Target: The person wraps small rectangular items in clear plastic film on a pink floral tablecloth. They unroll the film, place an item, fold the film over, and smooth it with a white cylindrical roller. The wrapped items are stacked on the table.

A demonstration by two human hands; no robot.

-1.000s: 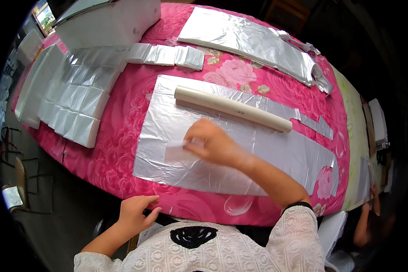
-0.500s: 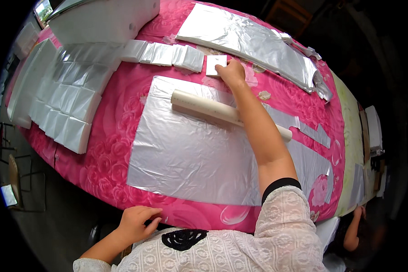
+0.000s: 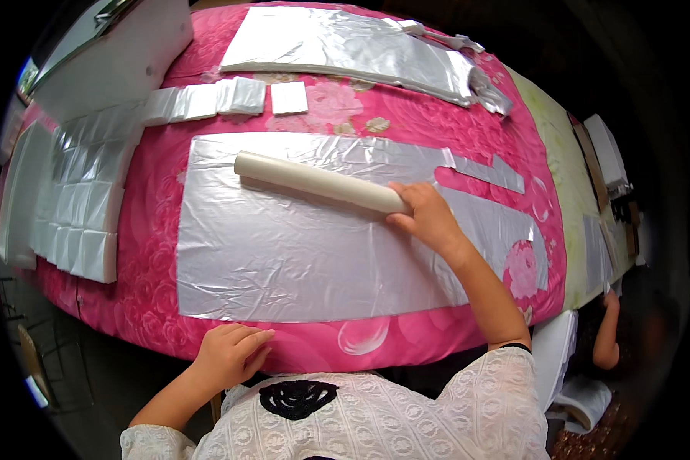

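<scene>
A clear plastic bag [image 3: 284,261], vest-shaped with handles at its right end, lies flat on the pink flowered tablecloth [image 3: 149,253]. Across its upper part rests a cream-white plastic tube [image 3: 314,178], slanting down to the right. My right hand [image 3: 429,216] grips the tube's right end, thumb on the near side and fingers over the top. At the table's near edge my left hand [image 3: 234,353] lies with nothing in it, its fingers slightly bent. Beyond the bag sits a small white folded square [image 3: 289,98], untouched.
Left of the square runs a row of folded plastic packets [image 3: 199,102]. More packets [image 3: 84,211] stand in rows at the left, by a large white box [image 3: 119,57]. A stack of flat bags [image 3: 345,50] lies at the back. Another person's arm [image 3: 606,333] shows at lower right.
My right hand has let go of the white square and come back toward me onto the tube's right end. My left hand stays at the table edge. The whole view has shifted rightward.
</scene>
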